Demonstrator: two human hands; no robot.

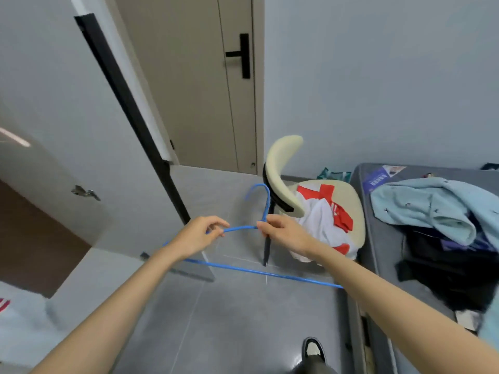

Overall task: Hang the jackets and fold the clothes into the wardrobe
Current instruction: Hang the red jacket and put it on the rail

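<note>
My left hand (199, 236) pinches the sloping shoulder of the thin blue wire hanger (256, 271), and my right hand (286, 230) pinches its neck below the hook, out over the floor. I'd hold it level and carry it right to the pale blue jacket (421, 201) crumpled on the grey bed (378, 238) (likeliest candidate), feeding one shoulder in first.

Two hands, left hand (198, 236) and right hand (286, 233), one hanger (256, 271), one chair (280, 168), one white-and-red garment (321, 217), one light-blue garment (421, 203), one heap of dark clothes (445, 260), piece count not discernible, one bed (378, 252), one door (189, 90), one door handle (241, 54), one shoe (313, 349)
</note>
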